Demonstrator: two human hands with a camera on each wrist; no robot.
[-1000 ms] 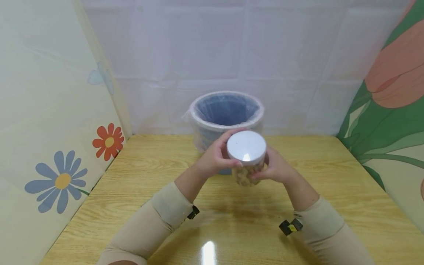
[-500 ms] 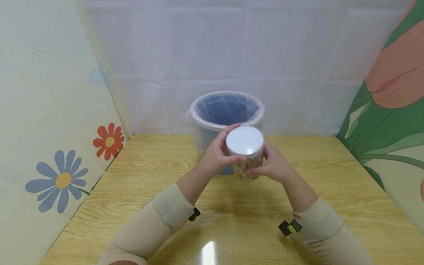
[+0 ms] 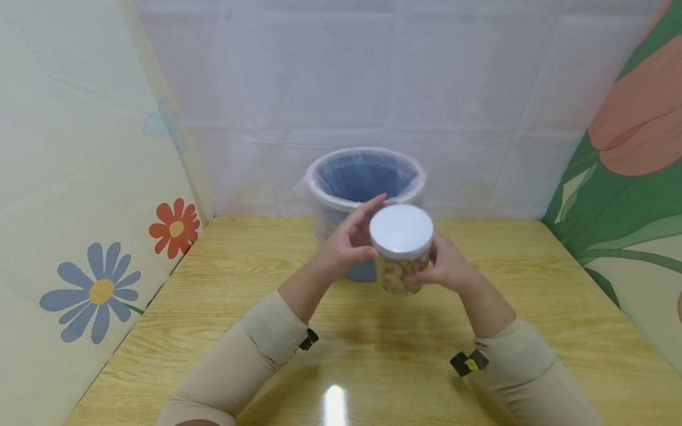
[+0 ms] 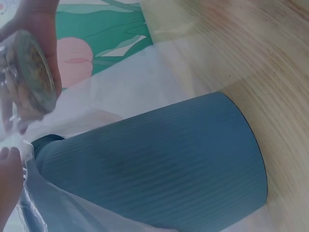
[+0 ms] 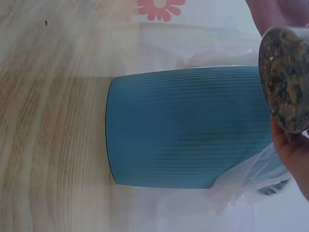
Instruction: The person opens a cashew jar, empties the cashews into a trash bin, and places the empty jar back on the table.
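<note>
My right hand (image 3: 446, 263) grips a clear jar (image 3: 398, 275) by its side and holds it up over the table, slightly tilted. A white screw lid (image 3: 402, 229) covers it, and pale brown pieces show through the wall. From below, in the right wrist view, the bottom of the jar (image 5: 284, 79) shows the contents pressed together. My left hand (image 3: 341, 247) is at the left side of the lid, fingers spread and loosely bent, thumb tip right at the lid's edge. In the left wrist view its fingertips (image 4: 9, 166) stand apart from the jar.
Behind the hands stands a blue ribbed bin (image 5: 183, 128), its white rim (image 3: 319, 192) lined with a clear plastic bag (image 5: 241, 179). The wood-grain table (image 3: 256, 254) meets a white back wall (image 3: 298, 77). Flower-printed panels (image 3: 101, 177) stand on both sides.
My left hand has loosened from round the lid and drawn slightly left, its fingers spreading. The jar was lifted a little, then moved slightly right in my right hand. The bin has stayed put.
</note>
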